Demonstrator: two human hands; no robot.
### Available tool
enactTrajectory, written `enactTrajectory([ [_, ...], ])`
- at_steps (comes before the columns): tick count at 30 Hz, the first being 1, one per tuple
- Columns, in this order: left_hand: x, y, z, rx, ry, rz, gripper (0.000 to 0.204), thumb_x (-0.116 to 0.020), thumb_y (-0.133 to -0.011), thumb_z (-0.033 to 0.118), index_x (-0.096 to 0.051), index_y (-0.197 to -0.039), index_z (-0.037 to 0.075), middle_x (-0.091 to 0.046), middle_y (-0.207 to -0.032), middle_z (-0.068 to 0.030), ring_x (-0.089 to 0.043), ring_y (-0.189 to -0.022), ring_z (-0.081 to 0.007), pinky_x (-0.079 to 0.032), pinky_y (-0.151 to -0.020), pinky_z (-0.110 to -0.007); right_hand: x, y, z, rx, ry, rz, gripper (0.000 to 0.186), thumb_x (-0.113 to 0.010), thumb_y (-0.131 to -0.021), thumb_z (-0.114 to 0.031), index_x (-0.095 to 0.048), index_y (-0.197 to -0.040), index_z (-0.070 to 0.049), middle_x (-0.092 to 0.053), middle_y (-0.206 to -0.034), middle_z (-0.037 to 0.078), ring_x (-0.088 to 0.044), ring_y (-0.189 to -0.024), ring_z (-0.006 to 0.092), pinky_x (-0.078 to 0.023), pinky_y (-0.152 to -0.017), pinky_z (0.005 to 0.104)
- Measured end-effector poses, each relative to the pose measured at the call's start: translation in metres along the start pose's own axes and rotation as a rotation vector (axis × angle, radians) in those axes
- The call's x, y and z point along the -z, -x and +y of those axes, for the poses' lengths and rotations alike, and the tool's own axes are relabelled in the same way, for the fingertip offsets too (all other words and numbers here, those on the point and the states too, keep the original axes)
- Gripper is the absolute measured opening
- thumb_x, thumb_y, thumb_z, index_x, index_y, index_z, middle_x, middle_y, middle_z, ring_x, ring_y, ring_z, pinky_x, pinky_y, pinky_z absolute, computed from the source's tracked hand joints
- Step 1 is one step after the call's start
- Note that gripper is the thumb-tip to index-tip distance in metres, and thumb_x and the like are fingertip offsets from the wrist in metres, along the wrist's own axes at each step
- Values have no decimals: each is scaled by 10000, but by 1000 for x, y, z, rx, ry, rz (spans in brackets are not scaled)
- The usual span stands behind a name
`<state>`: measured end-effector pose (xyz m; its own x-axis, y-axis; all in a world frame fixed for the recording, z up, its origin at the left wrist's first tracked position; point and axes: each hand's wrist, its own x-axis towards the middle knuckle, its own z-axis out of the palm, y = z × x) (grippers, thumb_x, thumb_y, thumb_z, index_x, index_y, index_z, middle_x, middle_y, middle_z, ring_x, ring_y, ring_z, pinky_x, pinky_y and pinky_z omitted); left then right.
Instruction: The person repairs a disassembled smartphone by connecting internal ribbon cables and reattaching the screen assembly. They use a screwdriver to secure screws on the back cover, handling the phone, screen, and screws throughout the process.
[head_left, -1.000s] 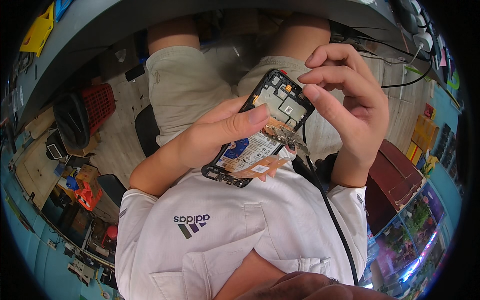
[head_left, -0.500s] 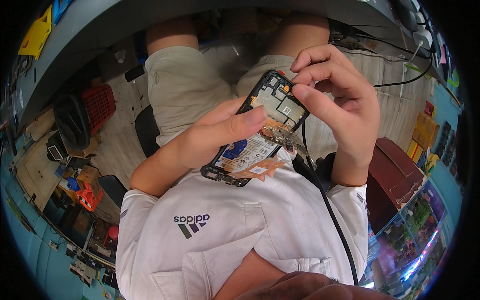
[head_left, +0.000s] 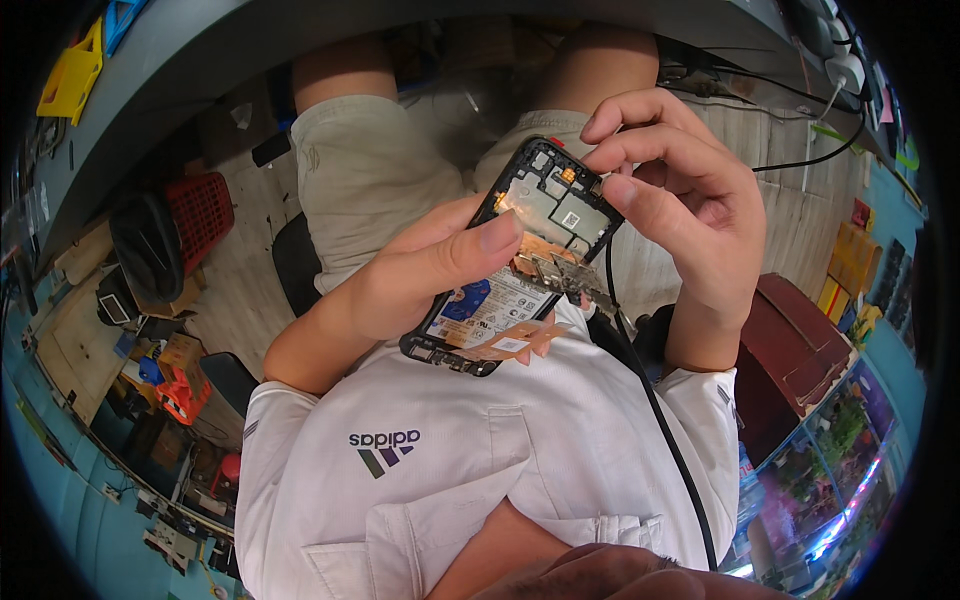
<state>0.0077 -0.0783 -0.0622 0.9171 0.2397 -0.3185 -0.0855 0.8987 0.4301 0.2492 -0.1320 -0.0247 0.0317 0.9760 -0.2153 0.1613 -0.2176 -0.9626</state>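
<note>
My left hand (head_left: 400, 270) is closed around an opened black phone (head_left: 570, 205), its thumb lying across the middle. The phone is tilted with its interior facing up: a metal plate near the top, the labelled battery (head_left: 485, 305) lower down, and orange flex strips (head_left: 510, 342) at the bottom. A loose-looking metal and copper assembly (head_left: 555, 270) juts from its middle over the right edge. My right hand (head_left: 690, 200) has curled fingers held apart, with thumb and fingertips at the phone's upper right corner; any small thing between them is too small to make out.
A grey desk edge (head_left: 220, 50) arches across the top, with white plugs (head_left: 845, 75) and cables at right. A black cable (head_left: 660, 410) runs down over my shirt. A red basket (head_left: 195, 220) and cluttered boxes are at left; a maroon box (head_left: 780, 350) and lit tanks (head_left: 830, 480) at right.
My right hand has moved left and closer to the phone's upper corner. My left hand and the phone have shifted only slightly left.
</note>
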Motion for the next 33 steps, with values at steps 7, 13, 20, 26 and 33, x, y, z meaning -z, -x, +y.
enactTrajectory([
  [7,2,2,-4,2,6,7,791,-560,-1065,579,-508,-1411,-130,-698,-1154,-300,-755,-852,-342,-618,-711,-402,1,-1,0,-16,-20,4,221,-676,-855,-7,-758,-1032,96,-634,-1237,166,-635,-1066,189,-543,-821,256],
  [13,8,3,-5,27,-14,-13,812,-581,-1050,593,-501,-1422,-125,-690,-1201,-292,-755,-854,-338,-618,-706,-396,2,-1,2,-44,-95,5,233,-665,-835,-8,-761,-1022,91,-641,-1230,165,-634,-1052,183,-545,-800,252],
  [20,5,3,-6,-7,-10,19,817,-577,-1051,596,-498,-1422,-128,-684,-1216,-295,-754,-860,-345,-622,-714,-405,1,-1,0,-9,-35,30,235,-682,-830,-26,-767,-1021,81,-642,-1237,180,-625,-1030,186,-525,-797,269],
  [26,7,2,-2,-1,-12,-24,813,-573,-1052,593,-498,-1421,-128,-694,-1174,-299,-755,-863,-346,-625,-725,-410,12,5,3,639,513,132,254,-762,-781,-92,-830,-1004,6,-638,-1137,165,-625,-962,226,-500,-771,310],
  [33,-1,3,0,2,-9,46,796,-558,-1057,599,-493,-1434,-99,-713,-1074,-310,-755,-835,-336,-617,-703,-388,4,5,7,898,779,159,397,-785,-610,-62,-872,-997,-46,-640,-1008,100,-629,-743,214,-502,-622,319],
])
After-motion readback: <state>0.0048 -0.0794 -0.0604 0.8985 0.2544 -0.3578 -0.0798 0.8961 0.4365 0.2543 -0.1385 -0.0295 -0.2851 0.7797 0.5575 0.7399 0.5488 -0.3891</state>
